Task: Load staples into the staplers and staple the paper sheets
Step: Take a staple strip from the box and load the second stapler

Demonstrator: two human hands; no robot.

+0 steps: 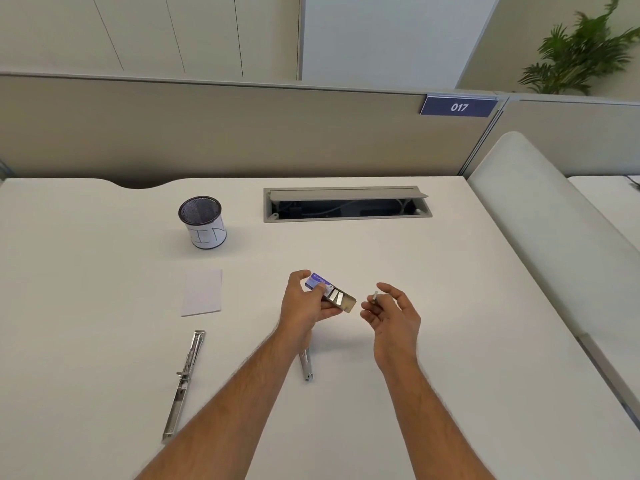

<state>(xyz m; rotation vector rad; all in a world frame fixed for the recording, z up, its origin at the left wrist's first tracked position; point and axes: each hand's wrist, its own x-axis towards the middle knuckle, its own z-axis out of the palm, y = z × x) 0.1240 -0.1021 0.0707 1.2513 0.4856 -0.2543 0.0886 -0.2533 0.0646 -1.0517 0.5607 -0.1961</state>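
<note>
- I see my left hand gripping a small blue staple box, its tray slid open with silver staple strips showing.
- Just right of the box, my right hand pinches one short staple strip between thumb and fingers.
- An opened metal stapler lies on the worktop well left of the box; a second stapler lies just below it, partly hidden by my left forearm.
- The paper sheets rest left of the box.
- Risks, I judge: the tilted open tray could spill strips, and the thin pinched strip could snap or slip.
- The worktop is plain white; behind the box are a mesh pen cup, a cable hatch and a beige partition.
</note>
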